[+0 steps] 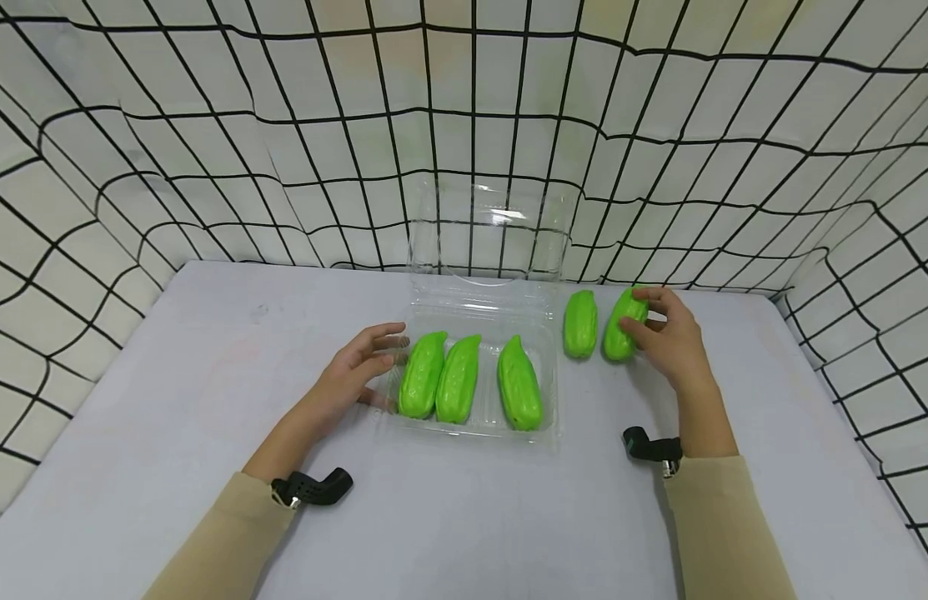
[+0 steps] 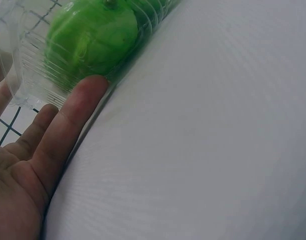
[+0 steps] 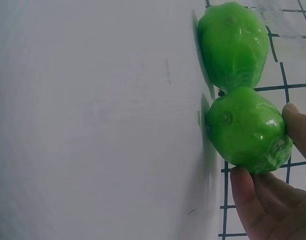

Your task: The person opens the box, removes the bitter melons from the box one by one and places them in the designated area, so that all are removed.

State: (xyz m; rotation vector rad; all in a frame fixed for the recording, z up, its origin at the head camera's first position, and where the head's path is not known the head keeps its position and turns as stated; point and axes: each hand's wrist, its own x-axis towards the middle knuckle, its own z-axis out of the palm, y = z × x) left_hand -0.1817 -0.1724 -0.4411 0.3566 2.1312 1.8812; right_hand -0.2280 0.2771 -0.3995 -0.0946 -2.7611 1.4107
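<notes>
Pinched; braced.
Pinching glossy green oblong fruit [image 3: 248,131] with right hand [image 1: 668,335] at three o'clock from clear plastic box [image 1: 488,373]; seemingly steadying it at nine with spread left hand [image 1: 353,368].

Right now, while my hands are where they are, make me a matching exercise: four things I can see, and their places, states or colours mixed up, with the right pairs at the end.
Things:
1. left hand
2. right hand
3. clear lid
4. sleeves

Places, states or colours:
A. raised at the far edge of the tray
B. tan
C. pinching a green item outside the tray
D. at the tray's left side

Right pairs: 1-D, 2-C, 3-A, 4-B
</notes>
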